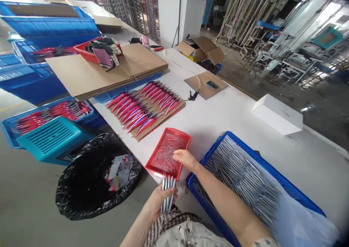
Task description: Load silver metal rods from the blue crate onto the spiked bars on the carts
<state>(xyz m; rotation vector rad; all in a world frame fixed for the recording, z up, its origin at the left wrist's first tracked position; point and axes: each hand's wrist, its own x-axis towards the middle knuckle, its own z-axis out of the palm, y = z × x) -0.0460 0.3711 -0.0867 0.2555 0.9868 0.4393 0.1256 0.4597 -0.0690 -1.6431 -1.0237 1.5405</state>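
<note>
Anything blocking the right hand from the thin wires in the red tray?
Nothing visible. The right hand already extends over the near-right rim of the red tray, fingertips at the thin wires, and the tray is open on top. Can't tell whether the fingertips touch them.

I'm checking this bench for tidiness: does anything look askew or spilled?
Nothing looks clearly spilled. The thin wires by the right hand lie jumbled, though inside the red tray; that looks untidy only beside the neatly rowed red-and-purple lures.
</note>
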